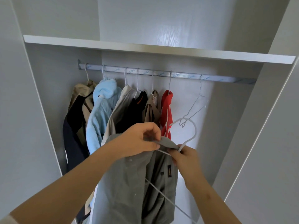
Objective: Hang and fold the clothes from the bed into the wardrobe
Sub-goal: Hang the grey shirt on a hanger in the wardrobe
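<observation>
Closest to me hangs the grey cotton button shirt (129, 183), held up in front of the open wardrobe and not yet on the rail. From the left, my left hand (139, 139) pinches the shirt's collar between thumb and curled fingers and draws the cloth over the shoulder of the white plastic hanger (195, 129). To its right, my right hand (184, 157) is closed round the hanger's neck just under the hook. The hook stands up above that hand, its open mouth turned left. Up behind, the silver metal rail (226, 79) runs left to right under the white shelf (145, 49). Along it hang a beige and black jacket (76, 110), a pale blue fleece (100, 110), a cream, a black and a khaki garment, a red top (166, 110), and then an empty thin wire hanger (196, 104). As I judge it, everything turns on this: the rail lies above and beyond my grip, its bare stretches lie to the right, and my right hand is the nearer one, so the hook must rise up and over there.
</observation>
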Tool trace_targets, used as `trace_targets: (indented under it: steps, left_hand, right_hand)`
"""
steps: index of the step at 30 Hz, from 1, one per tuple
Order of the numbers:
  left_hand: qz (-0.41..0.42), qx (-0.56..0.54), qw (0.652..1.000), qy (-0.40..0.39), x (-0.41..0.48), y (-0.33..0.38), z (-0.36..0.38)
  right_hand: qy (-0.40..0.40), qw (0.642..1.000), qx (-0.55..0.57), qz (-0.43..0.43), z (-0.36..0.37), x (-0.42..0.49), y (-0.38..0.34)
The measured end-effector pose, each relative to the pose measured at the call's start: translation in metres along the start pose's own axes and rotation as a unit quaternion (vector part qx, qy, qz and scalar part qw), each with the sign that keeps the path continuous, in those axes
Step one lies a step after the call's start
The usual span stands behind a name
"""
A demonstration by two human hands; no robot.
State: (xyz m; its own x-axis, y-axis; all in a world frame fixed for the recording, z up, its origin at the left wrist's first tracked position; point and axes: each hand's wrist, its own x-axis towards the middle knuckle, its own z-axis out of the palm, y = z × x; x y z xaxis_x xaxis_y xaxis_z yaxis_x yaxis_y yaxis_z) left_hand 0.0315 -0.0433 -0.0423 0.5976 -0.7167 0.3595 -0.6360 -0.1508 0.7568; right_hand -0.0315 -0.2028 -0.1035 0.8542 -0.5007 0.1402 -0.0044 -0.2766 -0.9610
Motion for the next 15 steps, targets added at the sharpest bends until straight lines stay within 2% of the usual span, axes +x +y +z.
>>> trace_targets:
  steps: [3,5,7,9,11,15]
  left_hand:
    - [0.05,0.065,0.996,0.025,-0.003,-0.001,-0.004]
    - [0.045,0.203,0.978,-0.003,0.0,-0.007,-0.002]
    - [0.013,0.327,0.944,-0.052,0.001,-0.019,0.002]
    - [-0.015,0.314,0.948,-0.052,-0.001,-0.028,0.005]
    - [-0.021,0.276,0.961,-0.014,-0.002,-0.031,0.006]
    - [-0.037,0.192,0.979,0.061,-0.001,-0.029,0.007]
  right_hand:
    - [0.0,1.0,0.011,-0.004,0.002,0.001,-0.003]
    - [-0.008,1.0,0.023,-0.005,0.003,0.001,-0.006]
    - [-0.018,0.999,0.035,-0.006,0.003,0.002,-0.009]
    - [-0.033,0.999,0.038,-0.016,0.002,0.001,-0.014]
    - [-0.033,0.998,0.05,-0.033,0.0,0.001,-0.02]
    - [0.03,0.993,-0.023,-0.112,-0.003,0.005,-0.022]
